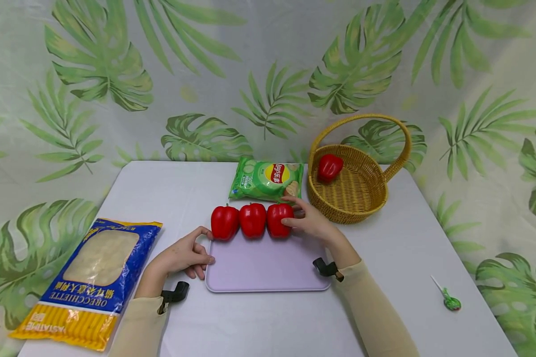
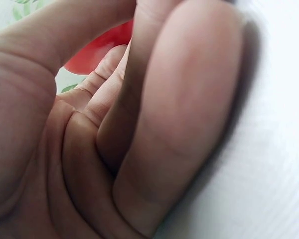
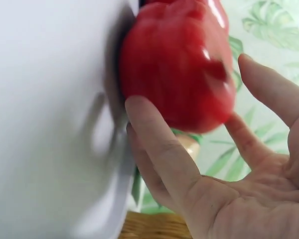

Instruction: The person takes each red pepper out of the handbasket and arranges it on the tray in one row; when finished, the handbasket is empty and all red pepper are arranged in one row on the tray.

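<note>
Three red bell peppers stand in a row along the far edge of a pale lilac tray [image 1: 268, 267]: a left pepper [image 1: 225, 223], a middle pepper [image 1: 252, 220] and a right pepper [image 1: 277, 221]. My right hand [image 1: 310, 220] is at the right pepper, fingers spread about its side; in the right wrist view a fingertip overlaps the pepper [image 3: 177, 69], while another digit stands apart from it. My left hand [image 1: 185, 253] rests by the tray's left edge with bent fingers, one fingertip near the left pepper. In the left wrist view the fingers [image 2: 189, 84] are loosely bent, with red behind them.
A green chip bag [image 1: 263, 179] lies behind the peppers. At the back right a wicker basket [image 1: 353, 201] holds another red pepper [image 1: 329, 167]. A blue and yellow pasta bag [image 1: 89, 282] lies at the left. Towards the right edge lies a green-wrapped lollipop [image 1: 451, 301].
</note>
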`<state>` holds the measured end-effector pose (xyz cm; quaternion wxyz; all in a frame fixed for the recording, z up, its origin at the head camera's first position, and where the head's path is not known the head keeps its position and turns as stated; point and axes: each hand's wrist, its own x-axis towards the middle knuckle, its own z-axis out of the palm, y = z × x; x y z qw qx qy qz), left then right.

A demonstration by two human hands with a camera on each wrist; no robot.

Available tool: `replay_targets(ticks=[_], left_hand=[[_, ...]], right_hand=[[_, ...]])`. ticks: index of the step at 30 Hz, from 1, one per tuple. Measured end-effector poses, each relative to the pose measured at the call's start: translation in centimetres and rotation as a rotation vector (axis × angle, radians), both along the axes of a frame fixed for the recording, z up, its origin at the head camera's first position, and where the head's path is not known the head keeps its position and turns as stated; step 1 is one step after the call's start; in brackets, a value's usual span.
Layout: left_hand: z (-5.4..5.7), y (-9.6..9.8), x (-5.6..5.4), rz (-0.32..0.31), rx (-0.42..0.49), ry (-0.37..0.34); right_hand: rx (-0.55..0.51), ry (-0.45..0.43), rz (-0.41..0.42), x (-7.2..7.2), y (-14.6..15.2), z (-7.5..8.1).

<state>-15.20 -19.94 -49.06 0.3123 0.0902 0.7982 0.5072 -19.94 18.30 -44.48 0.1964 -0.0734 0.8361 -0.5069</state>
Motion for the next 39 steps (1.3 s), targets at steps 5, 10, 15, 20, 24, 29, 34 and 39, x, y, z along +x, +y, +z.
replay_targets(ticks=[5, 10, 15, 20, 24, 29, 34, 39], left_hand=[[0.0, 0.0, 0.0, 0.0, 0.003, -0.001], [0.1, 0.0, 0.0, 0.004, 0.003, -0.001], [0.2, 0.0, 0.0, 0.004, 0.001, 0.002], [0.1, 0.0, 0.0, 0.006, 0.003, 0.002], [0.1, 0.0, 0.0, 0.006, 0.006, 0.0], [0.1, 0.0, 0.1, 0.005, 0.005, -0.002], [0.0, 0.0, 0.0, 0.002, 0.001, 0.001], [0.0, 0.0, 0.1, 0.004, -0.005, -0.002]], right_hand=[[-0.061, -0.006, 0.002, 0.3, 1.0, 1.2], [-0.098, -0.003, -0.015, 0.3, 2.5, 2.5], [-0.091, 0.053, -0.059, 0.1, 4.2, 3.9], [-0.09, 0.107, -0.12, -0.7, 6.2, 5.7], [-0.088, 0.128, -0.17, -2.1, 8.2, 7.0], [-0.062, 0.111, -0.225, -4.4, 10.3, 7.7], [-0.01, 0.059, -0.265, -6.7, 11.3, 8.4], [0.03, -0.003, -0.28, -9.3, 12.0, 8.3]])
